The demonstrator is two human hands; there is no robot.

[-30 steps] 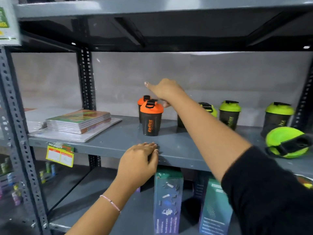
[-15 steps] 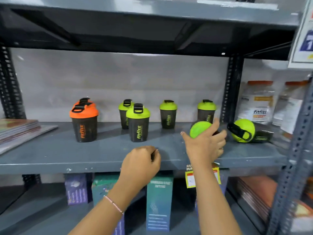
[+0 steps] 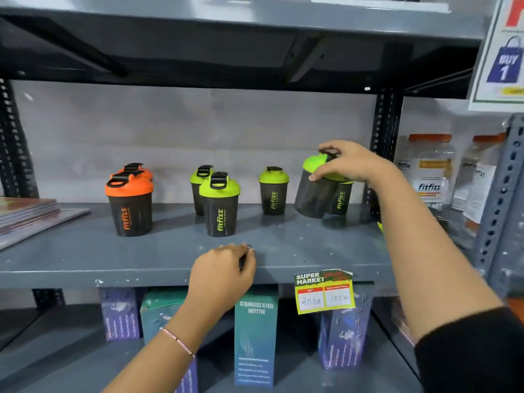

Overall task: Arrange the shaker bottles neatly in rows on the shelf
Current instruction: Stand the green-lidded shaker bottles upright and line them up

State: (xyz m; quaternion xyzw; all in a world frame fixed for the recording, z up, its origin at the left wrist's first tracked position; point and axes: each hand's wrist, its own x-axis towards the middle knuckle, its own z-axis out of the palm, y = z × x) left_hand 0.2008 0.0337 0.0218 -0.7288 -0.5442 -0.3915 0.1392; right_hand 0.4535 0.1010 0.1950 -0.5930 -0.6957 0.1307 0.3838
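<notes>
My right hand (image 3: pixel 351 163) grips the green lid of a dark shaker bottle (image 3: pixel 312 197), which hangs tilted just above the grey shelf (image 3: pixel 85 256), in front of another green-lidded bottle (image 3: pixel 341 201). To the left stand a green-lidded bottle (image 3: pixel 273 191), then two more, one (image 3: pixel 219 205) in front of the other (image 3: pixel 200 188). Two orange-lidded bottles (image 3: pixel 130 205) stand further left, one behind the other. A sliver of a green lid (image 3: pixel 380 226) shows behind my right forearm. My left hand (image 3: pixel 224 275) rests curled on the shelf's front edge.
A stack of books (image 3: pixel 31 214) lies at the shelf's left end. Clear Fitfizz jars (image 3: pixel 431 171) stand in the bay to the right, past a black upright (image 3: pixel 382 143). A price tag (image 3: pixel 324 292) hangs on the shelf edge. Boxes (image 3: pixel 255 333) fill the lower shelf.
My right hand went from a lying green-lidded bottle at the shelf's right to lifting it by the lid, now nearly upright and further back. The view shifted slightly; my left hand stayed put.
</notes>
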